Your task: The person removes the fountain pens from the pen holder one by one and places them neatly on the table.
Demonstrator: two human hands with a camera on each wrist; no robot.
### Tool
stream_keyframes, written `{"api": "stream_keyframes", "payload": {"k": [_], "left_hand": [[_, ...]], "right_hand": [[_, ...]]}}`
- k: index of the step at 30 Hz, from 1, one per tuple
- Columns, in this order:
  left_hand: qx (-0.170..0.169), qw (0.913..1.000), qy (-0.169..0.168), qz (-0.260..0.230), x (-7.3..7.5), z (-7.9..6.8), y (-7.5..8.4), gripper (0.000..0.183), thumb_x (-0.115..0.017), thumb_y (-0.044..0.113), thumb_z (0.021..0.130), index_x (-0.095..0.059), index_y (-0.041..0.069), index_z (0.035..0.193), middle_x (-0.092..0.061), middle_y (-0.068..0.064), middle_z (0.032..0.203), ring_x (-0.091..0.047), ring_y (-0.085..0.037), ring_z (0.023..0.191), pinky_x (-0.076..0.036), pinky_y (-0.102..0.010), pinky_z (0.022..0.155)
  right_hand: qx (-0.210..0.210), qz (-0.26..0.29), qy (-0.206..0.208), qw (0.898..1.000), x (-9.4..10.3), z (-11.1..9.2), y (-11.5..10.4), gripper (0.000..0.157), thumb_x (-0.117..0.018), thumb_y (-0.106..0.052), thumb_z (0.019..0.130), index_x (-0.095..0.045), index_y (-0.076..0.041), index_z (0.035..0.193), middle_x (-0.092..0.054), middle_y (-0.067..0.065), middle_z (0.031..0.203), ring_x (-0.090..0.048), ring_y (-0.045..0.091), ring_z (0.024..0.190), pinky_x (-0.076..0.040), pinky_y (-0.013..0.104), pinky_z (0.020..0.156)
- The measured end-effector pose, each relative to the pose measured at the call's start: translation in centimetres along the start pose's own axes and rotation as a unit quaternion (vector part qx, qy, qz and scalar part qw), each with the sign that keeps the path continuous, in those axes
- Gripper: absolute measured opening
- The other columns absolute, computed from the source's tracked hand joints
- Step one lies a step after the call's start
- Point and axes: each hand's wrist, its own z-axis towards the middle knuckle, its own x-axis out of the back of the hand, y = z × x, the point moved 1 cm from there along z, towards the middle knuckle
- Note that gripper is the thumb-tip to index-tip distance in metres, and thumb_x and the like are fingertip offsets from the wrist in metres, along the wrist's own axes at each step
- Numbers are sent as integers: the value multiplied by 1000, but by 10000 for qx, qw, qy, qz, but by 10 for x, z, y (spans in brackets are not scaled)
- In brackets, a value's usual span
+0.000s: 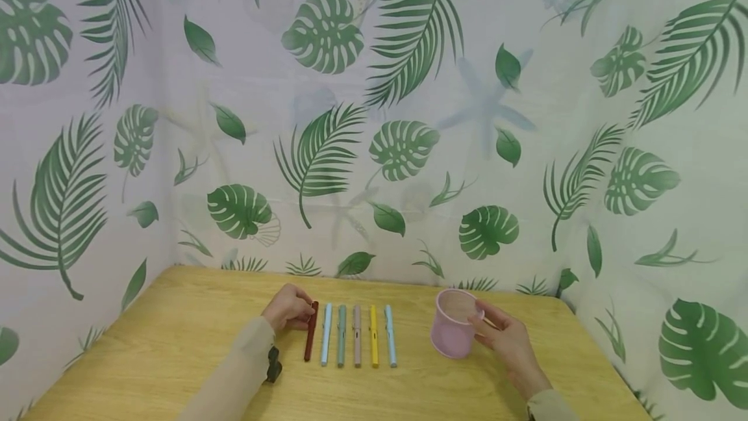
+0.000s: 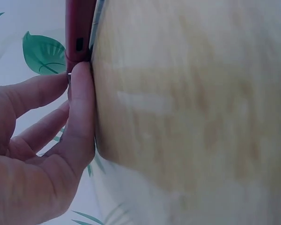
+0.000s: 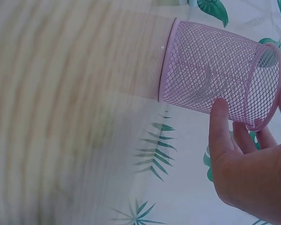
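My left hand [image 1: 288,308] pinches the upper end of a dark red pen [image 1: 311,335], the leftmost in a row on the table. In the left wrist view, thumb and fingertips meet at the end of this pen [image 2: 79,28]. At the right, a pink mesh pen holder [image 1: 450,338] stands upright with its mouth facing up. My right hand [image 1: 507,343] holds it by the rim and the right side. The right wrist view shows fingers against the mesh near the rim of the pen holder [image 3: 206,70], with the thumb mostly out of frame.
Right of the red pen lie a light blue pen [image 1: 326,335], a green pen [image 1: 341,336], a pinkish-brown pen [image 1: 358,336], a yellow pen [image 1: 374,336] and another light blue pen [image 1: 390,336]. The wooden table [image 1: 175,343] meets leaf-patterned curtains [image 1: 350,239] behind and beside it.
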Motion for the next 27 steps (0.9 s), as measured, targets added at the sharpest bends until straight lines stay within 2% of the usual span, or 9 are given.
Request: {"api": "stream_keyframes", "payload": {"k": [3,8,12,15,18,21,23,25,27], "left_hand": [[6,10000,3,45,1,0,-1,23,-62,-9,88,-61,-10,111,-66,-15,86,-62,-18,68,-58,-32,58],[-15,9999,-22,139,2,1,-2,22,-63,-8,88,-61,-10,110,-66,-15,86,-63,-17,69,-59,-31,59],[-28,9999,-39,155,4,-1,-4,22,-63,-7,88,-62,-10,110,-67,-16,87,-64,-18,68,-59,-32,60],[-63,9999,-98,107,5,-2,-4,22,-63,-4,90,-63,-10,111,-67,-16,85,-63,-17,67,-59,-32,59],[-47,9998,-193,-32,8,-2,-3,24,-62,2,93,-61,-9,115,-65,-13,83,-60,-16,66,-57,-30,57],[14,9996,-238,-131,9,-3,-2,30,-61,7,95,-57,-7,121,-61,-8,78,-56,-15,63,-52,-28,54],[23,9997,-227,-109,10,-5,-2,33,-61,9,95,-55,-6,125,-57,-5,74,-54,-14,61,-50,-27,53],[-19,9997,-215,-89,11,-7,0,36,-61,10,95,-54,-5,127,-55,-5,71,-50,-14,58,-46,-26,52],[-111,9998,-163,-26,11,-11,2,37,-61,12,95,-54,-4,128,-59,-7,76,-52,-15,61,-45,-27,54]], "right_hand": [[26,1,-24,10000,0,0,0,62,-67,-22,95,-41,-3,148,-37,19,154,-60,7,113,-55,27,91],[63,-31,-32,10000,-1,0,0,63,-67,-24,94,-41,-3,147,-36,19,154,-54,24,127,-55,29,92],[43,-63,15,10000,-3,-1,-1,63,-68,-24,94,-41,-3,147,-38,20,152,-51,28,130,-55,29,92],[149,-278,103,9994,-2,-1,-3,64,-68,-30,93,-42,-5,147,-41,18,151,-48,29,133,-50,34,101],[382,-506,236,9977,0,-1,-6,66,-68,-36,93,-43,-5,146,-42,16,152,-41,32,140,-40,43,111],[712,-781,365,9937,-2,-1,-9,64,-68,-37,93,-47,-4,144,-43,15,151,-36,33,143,-34,48,114],[896,-1047,483,9893,-5,-2,-11,60,-68,-35,93,-50,-5,142,-46,15,149,-38,33,141,-35,49,114],[1105,-1477,656,9807,-9,-3,-14,56,-67,-34,93,-53,-5,139,-49,16,146,-42,36,138,-37,52,112],[1322,-1911,834,9690,-13,-3,-17,53,-67,-32,93,-55,-5,137,-52,19,143,-45,40,134,-38,55,110]]}}
